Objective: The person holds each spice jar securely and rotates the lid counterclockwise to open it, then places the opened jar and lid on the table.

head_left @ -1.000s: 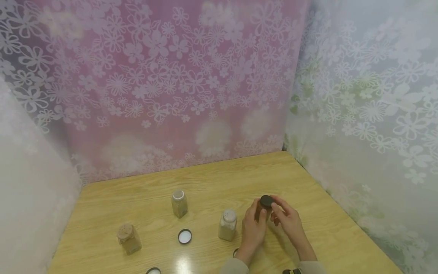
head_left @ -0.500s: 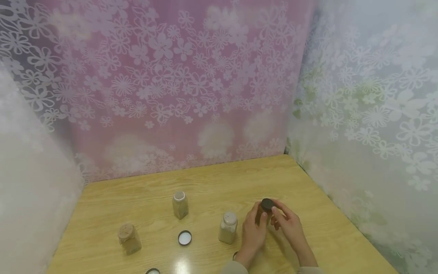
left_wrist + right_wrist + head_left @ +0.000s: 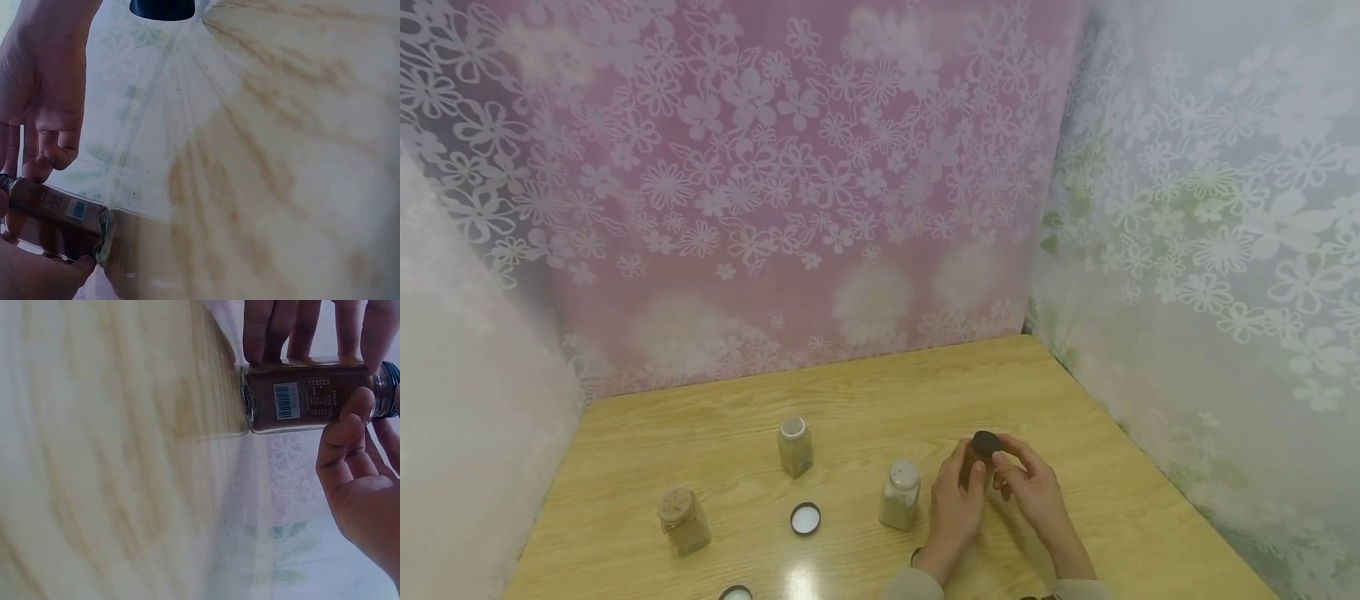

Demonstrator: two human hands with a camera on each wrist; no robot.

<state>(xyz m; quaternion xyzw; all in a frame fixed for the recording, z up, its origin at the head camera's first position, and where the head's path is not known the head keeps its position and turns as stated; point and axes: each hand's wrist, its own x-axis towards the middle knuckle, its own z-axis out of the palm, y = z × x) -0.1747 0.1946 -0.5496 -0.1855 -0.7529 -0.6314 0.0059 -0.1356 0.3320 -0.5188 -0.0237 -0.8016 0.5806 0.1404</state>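
My left hand [image 3: 953,507] grips a square glass jar [image 3: 290,400] of reddish-brown contents, with a barcode on its side. The jar's base stands on the table in the right wrist view. Its black lid [image 3: 987,443] sits tilted at the mouth, and my right hand [image 3: 1036,497] pinches the lid's edge between thumb and fingers. How far lid and rim are apart cannot be made out. To the left of my left hand stands a jar of pale contents [image 3: 898,500] with a perforated top.
A grey-brown jar [image 3: 795,450] stands farther back, and a tan-topped jar [image 3: 685,525] at the left. Upturned black lids lie on the wooden table [image 3: 850,408]: one in the middle [image 3: 805,519], one at the front edge [image 3: 736,592], another partly hidden by my left wrist [image 3: 916,555].
The black lid has tipped from nearly level to tilted, lower at its right side, as my right fingers hold it. My left hand and the other jars keep their places.
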